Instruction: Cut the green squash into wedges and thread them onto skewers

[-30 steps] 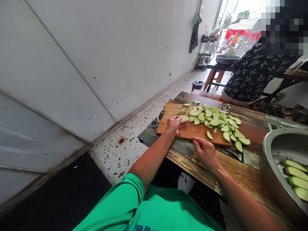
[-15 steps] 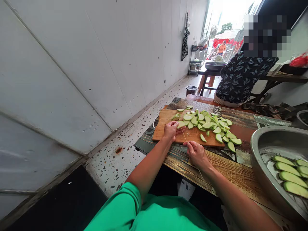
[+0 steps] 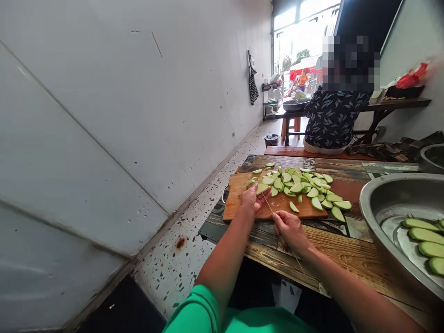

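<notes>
Between the thumb and fingers of my left hand [image 3: 251, 200] is a pale green vegetable slice [image 3: 262, 188], held above the cutting board's near left part. My right hand [image 3: 290, 227] pinches a thin wooden skewer [image 3: 267, 203], whose upper end meets the lower edge of that slice; whether it has gone in I cannot tell. The skewer's other end sticks out below my right wrist. A heap of similar green-skinned slices [image 3: 296, 187] covers the right half of the wooden cutting board [image 3: 235, 199], and some spill onto the table.
At the right of the wooden table [image 3: 333, 240] stands a large metal basin [image 3: 373, 203] with several slices [image 3: 432, 236] in it. Ahead, a person in a leaf-patterned shirt [image 3: 331, 118] sits on a bench [image 3: 284, 151]. A white wall [image 3: 156, 115] runs along the left.
The camera has turned, so the whole scene sits slightly differently. Both hands keep their hold on the slice and skewer, with the skewer's end still at the slice.
</notes>
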